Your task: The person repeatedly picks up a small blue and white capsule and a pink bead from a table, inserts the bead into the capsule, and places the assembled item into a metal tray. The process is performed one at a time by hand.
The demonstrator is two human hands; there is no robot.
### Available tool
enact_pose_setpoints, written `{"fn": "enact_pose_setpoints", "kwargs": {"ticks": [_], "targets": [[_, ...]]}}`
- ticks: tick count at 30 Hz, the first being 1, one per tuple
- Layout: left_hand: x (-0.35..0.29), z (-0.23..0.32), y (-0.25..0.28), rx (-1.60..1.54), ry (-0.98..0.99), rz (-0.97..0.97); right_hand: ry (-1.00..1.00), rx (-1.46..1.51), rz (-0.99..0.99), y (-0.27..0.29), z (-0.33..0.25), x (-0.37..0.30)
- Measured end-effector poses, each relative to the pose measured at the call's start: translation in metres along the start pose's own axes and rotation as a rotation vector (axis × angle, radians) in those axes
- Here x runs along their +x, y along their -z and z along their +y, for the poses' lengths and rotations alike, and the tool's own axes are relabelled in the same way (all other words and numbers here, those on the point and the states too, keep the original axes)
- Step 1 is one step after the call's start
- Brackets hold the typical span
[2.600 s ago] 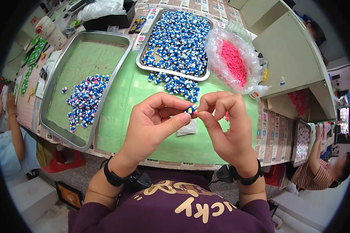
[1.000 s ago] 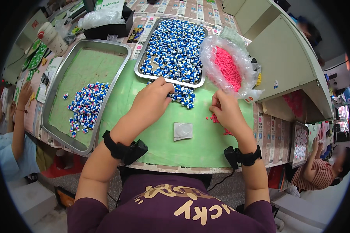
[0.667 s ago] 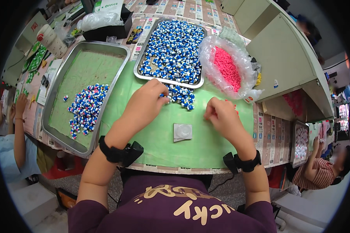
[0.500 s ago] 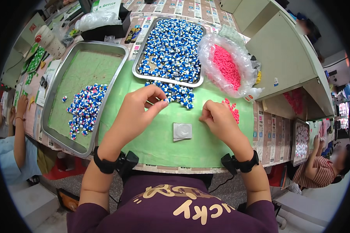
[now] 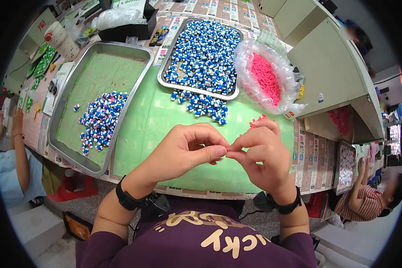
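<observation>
My left hand [image 5: 190,147] and my right hand [image 5: 263,154] meet above the front of the green mat [image 5: 183,178], fingertips touching. A small pink piece [image 5: 228,150] shows in the pinch of my right fingers. My left thumb and forefinger are pressed together; the small blue-and-white piece they hold is mostly hidden by the fingers. Loose blue-and-white pieces [image 5: 205,107] lie beyond my hands, at the front edge of a full metal tray [image 5: 196,90]. A few pink pieces [image 5: 258,119] show behind my right hand.
At left a larger metal tray [image 5: 149,60] holds blue-and-white pieces with pink bits. A clear plastic bag [image 5: 283,85] of pink pieces stands at the back right, beside a small white bottle [image 5: 295,110] and a grey cabinet [image 5: 330,67]. Co-workers sit at both sides.
My left hand has come back from the loose blue-and-white pieces, moving nearer and right. My right hand has moved slightly, and both now meet, covering the small square with a clear disc.
</observation>
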State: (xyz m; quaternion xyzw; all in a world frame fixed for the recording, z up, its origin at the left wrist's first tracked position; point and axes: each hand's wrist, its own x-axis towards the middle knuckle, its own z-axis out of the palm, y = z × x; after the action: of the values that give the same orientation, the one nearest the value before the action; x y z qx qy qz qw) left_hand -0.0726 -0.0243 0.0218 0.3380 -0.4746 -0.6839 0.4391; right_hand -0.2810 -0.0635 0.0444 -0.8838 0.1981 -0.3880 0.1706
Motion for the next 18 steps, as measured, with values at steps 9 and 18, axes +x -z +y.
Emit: {"fn": "enact_pose_setpoints", "kwargs": {"ticks": [9, 18], "targets": [[-0.005, -0.001, 0.003, -0.037, 0.01, -0.013, -0.088, 0.262, 0.05, -0.011, -0.006, -0.005], [-0.01, -0.003, 0.0, 0.059, -0.032, 0.115, -0.076, 0.078, 0.056, -0.022, -0.009, -0.003]]}}
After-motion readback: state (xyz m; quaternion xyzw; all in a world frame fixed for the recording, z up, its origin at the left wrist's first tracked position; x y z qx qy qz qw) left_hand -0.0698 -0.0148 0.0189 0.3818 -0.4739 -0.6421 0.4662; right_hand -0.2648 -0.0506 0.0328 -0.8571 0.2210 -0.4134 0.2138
